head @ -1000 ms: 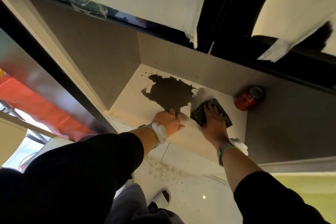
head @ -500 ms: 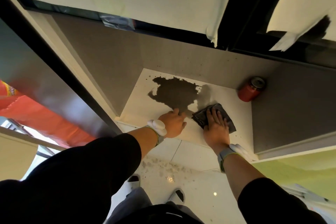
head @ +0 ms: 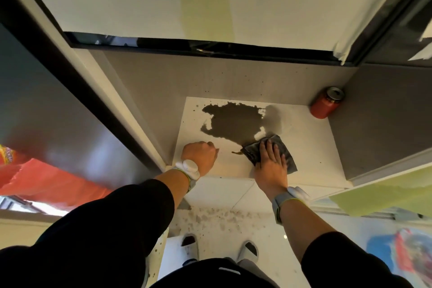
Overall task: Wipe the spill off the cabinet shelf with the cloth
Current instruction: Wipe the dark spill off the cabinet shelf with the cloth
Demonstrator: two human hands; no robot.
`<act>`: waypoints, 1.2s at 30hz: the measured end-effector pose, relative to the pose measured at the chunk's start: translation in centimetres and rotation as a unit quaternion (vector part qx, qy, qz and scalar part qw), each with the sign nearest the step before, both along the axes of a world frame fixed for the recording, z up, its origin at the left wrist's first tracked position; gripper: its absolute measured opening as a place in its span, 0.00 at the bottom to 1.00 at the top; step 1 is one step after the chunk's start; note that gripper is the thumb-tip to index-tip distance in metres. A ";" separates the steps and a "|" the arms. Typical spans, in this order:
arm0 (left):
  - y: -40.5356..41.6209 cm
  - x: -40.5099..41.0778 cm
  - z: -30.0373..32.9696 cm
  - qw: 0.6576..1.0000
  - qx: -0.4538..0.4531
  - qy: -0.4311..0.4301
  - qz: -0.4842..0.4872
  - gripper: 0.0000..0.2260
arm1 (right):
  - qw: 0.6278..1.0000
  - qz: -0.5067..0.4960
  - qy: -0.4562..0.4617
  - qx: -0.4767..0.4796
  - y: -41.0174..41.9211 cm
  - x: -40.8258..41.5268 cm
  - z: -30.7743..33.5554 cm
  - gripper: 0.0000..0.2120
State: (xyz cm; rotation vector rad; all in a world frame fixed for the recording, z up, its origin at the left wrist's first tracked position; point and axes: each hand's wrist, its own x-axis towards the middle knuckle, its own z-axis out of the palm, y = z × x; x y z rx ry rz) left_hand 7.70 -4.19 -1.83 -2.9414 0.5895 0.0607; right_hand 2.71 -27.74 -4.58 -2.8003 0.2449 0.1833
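A dark brown spill (head: 233,121) spreads over the back left part of the white cabinet shelf (head: 306,138). A dark grey cloth (head: 284,151) lies at the spill's front right edge. My right hand (head: 270,162) presses flat on the cloth, fingers spread and pointing toward the spill. My left hand (head: 199,154) rests on the shelf's front left part as a closed fist, just left of the spill, holding nothing. A paler wiped smear (head: 274,116) shows at the spill's right side.
A red drink can (head: 326,105) stands in the shelf's back right corner. Grey cabinet walls (head: 374,128) enclose the shelf at the back and right. An open dark door (head: 58,105) is on the left. Brown drops speckle the floor (head: 217,216) below, near my slippers (head: 249,250).
The view has swung so the shelf sits more centred. My right hand and cloth have stayed at the spill's front right edge. My left hand has curled into a fist further left of the spill.
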 end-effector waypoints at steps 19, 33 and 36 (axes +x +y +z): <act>2.0 0.5 -1.0 0.985 -0.113 0.126 0.030 0.14 | 0.998 0.068 0.019 0.002 10.3 1.1 0.6 0.32; 2.1 0.7 0.0 0.972 -0.163 0.153 0.068 0.16 | 0.963 0.269 -0.009 0.012 10.8 6.6 -0.4 0.29; 2.5 0.4 -0.5 0.965 -0.142 0.208 0.070 0.15 | 0.954 0.299 0.004 0.006 10.7 7.6 -0.6 0.29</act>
